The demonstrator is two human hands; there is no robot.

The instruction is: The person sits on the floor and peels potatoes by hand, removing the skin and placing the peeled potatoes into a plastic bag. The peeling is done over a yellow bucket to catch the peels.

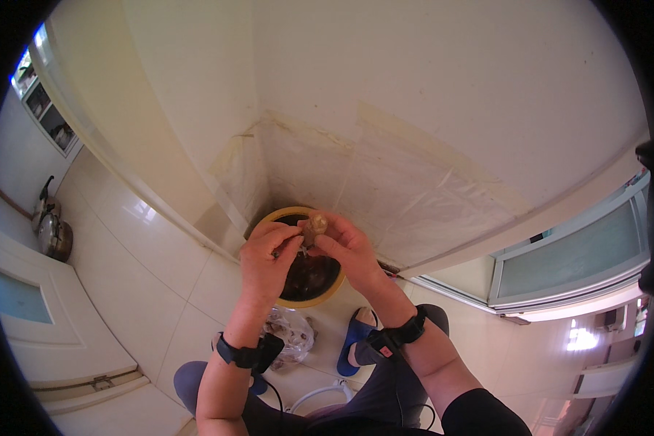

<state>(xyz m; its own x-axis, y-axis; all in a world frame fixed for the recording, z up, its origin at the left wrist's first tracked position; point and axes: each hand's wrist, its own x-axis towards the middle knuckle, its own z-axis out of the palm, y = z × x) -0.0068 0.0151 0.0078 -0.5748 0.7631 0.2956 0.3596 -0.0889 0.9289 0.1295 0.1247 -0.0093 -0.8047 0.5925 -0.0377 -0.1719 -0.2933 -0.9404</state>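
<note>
My right hand [344,245] holds a pale brown, knobby root piece [317,224] over a yellow-rimmed bucket [335,288]. The fingertips of my left hand [270,245] meet it from the other side. Pinched in that hand is a slim small tool [276,254]; its dark end pokes out, and fingers hide most of it, so its kind is unclear. Dark brownish contents fill the bucket's inside, partly covered by my hands. Just in front of my feet, a clear plastic bag [291,335] with several brown lumps lies on the tiles.
Plastic-covered wall corner [316,163] rises right behind the bucket. A blue slipper [351,343] is on my right foot. Between my legs shows a white curved stool frame [321,393]. Metal pots [54,237] stand at far left, near a white door [43,321]. Black straps circle both forearms, with cables.
</note>
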